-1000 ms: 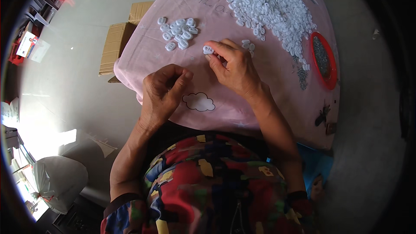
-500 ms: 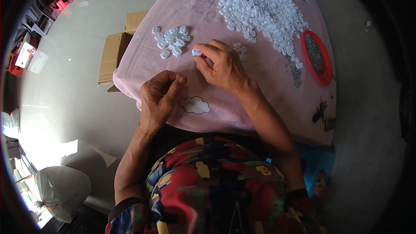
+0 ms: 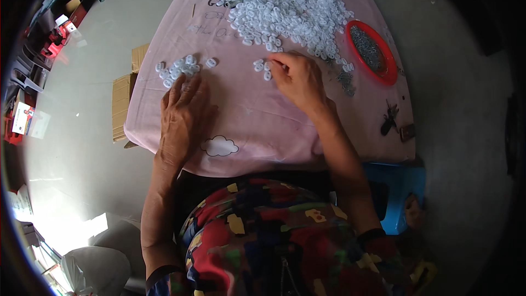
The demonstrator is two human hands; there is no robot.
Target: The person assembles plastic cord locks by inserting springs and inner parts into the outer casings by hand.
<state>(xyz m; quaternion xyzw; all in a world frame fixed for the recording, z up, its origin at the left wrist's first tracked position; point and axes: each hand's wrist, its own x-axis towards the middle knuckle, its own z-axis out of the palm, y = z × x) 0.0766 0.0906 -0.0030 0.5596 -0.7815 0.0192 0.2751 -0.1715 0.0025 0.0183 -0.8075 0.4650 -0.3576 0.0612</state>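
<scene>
My left hand [image 3: 185, 118] lies palm down, its fingers stretched out and slightly blurred at the near edge of a small pile of white oval plastic pieces [image 3: 181, 67]. One single white piece [image 3: 211, 62] lies just right of that pile. My right hand [image 3: 300, 81] is bent over a little group of the same pieces [image 3: 259, 66], thumb and forefinger curled together beside them. Whatever its fingertips hold, if anything, is hidden. Beyond both hands spreads a large heap of white pieces [image 3: 290, 8].
A red oval dish [image 3: 392, 75] of small metal nails stands at the right, with loose nails [image 3: 346, 82] beside it. Keys [image 3: 389, 118] lie near the pink cloth's [image 3: 257, 131] right edge. A cardboard box [image 3: 121, 107] stands left of the table, a blue stool [image 3: 413, 178] below right.
My right hand has moved away from the left pile to the little group, leaving its white piece on the cloth. My left hand has opened and reached forward to the pile. The view has shifted.
</scene>
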